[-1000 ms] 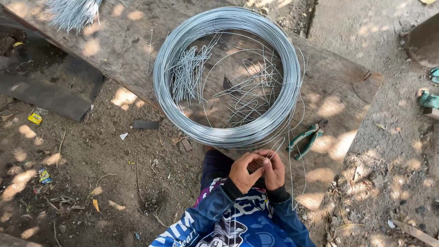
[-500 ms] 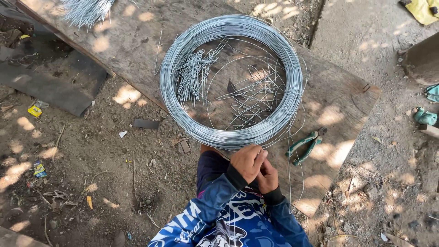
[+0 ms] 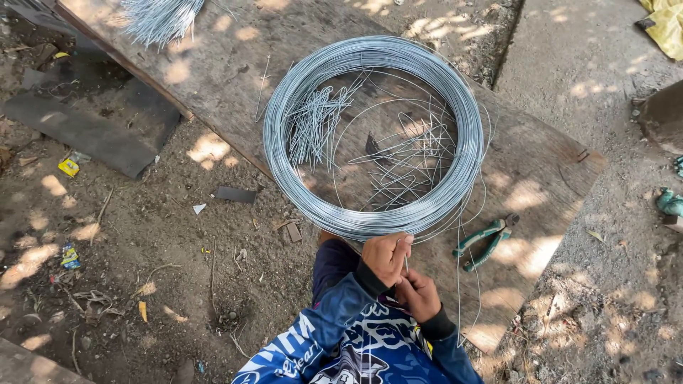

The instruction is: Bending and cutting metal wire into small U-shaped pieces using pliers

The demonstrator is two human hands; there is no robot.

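Observation:
A big coil of grey steel wire lies flat on a wooden plank. Short cut wire pieces and bent wire loops lie inside it. My left hand is at the coil's near edge, fingers closed on a thin wire strand. Just below and right of it, my right hand is closed on the same strand. Both arms wear blue patterned sleeves. Green-handled pliers rest on the plank, right of my hands.
A bundle of cut wires lies at the plank's far left end. Dirt ground with litter and a dark slab lies left. A concrete strip with a yellow cloth and a teal tool runs along the right.
My hands were side by side; now the right hand sits lower, under the left. The left hand has come up against the coil's edge. The view has shifted slightly.

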